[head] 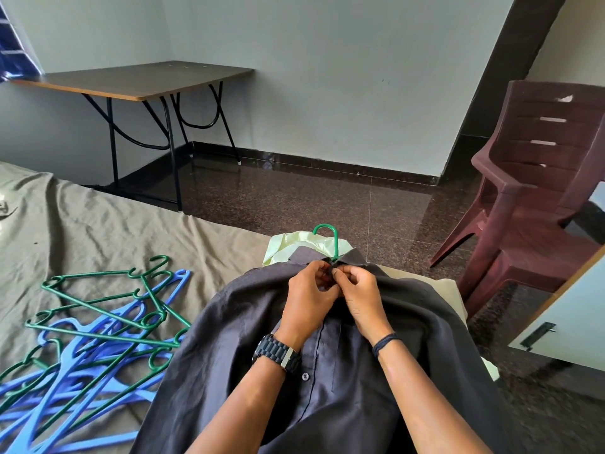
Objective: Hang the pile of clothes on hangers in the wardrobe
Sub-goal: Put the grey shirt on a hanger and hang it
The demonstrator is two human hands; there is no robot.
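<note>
From the head camera, looking down: a dark grey shirt [327, 355] is spread front-up across the bed, and a green hanger [331, 239] is already inside it, with only the hook poking out past the collar. That placement makes sense, since a flat bed keeps the shoulders from sliding off while the neck gets closed. The left hand [307, 296] and the right hand [361, 298] meet right at the collar, fingers curled tight and pinching the two placket edges together. It reads as the top button being fastened, though the button itself is hidden behind the fingertips, so I can't say whether it's through. One lower button shows undone on the placket, and I'd judge the top one alone is enough to lock the shirt on the hanger.

Under the collar end lies a pale yellow-green garment [288, 247] with something cream beside it. That looks like the rest of the pile, kept close for the next round. To the left, a tangle of spare green and blue hangers [91, 339] sits within easy reach on the olive bedsheet [98, 224]. A wardrobe door edge [556, 319] shows at right, near the maroon plastic chair [537, 178], so the carry should be short once the collar is secured
</note>
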